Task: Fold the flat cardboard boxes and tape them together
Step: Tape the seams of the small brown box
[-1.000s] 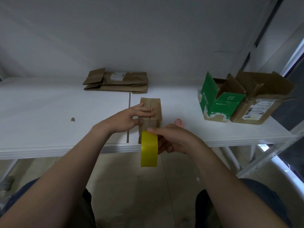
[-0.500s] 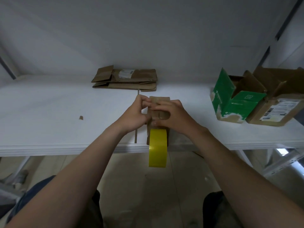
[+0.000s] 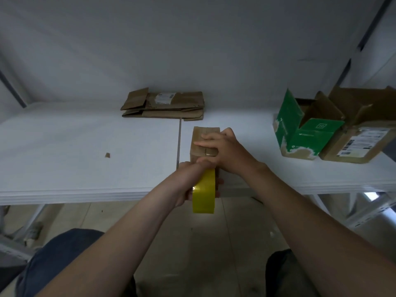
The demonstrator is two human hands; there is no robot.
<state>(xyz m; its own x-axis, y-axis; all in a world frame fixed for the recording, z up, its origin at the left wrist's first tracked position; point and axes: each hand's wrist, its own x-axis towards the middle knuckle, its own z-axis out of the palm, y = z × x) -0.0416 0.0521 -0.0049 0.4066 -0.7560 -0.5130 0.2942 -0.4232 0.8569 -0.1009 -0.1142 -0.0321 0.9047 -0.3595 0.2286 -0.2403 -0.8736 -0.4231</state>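
A small folded brown cardboard box (image 3: 203,133) stands on the white table (image 3: 85,159) near its front edge. My right hand (image 3: 222,148) lies flat on the box's top, fingers pressing along the flap seam. A yellow tape roll (image 3: 203,194) hangs upright just past the table edge, in front of the box. My left hand (image 3: 188,181) grips that roll from the left, fingers wrapped behind it. A stack of flat brown boxes (image 3: 165,105) lies at the back of the table by the wall.
An open green box (image 3: 304,127) and an open brown box with a shipping label (image 3: 360,138) stand at the right. A cardboard scrap (image 3: 107,155) lies on the left half. A seam (image 3: 179,142) splits the tabletop. Floor and my knees are below.
My left hand left the box top and came down to grip the tape roll at the table edge. My right hand stayed on the box, now pressing flat on its top.
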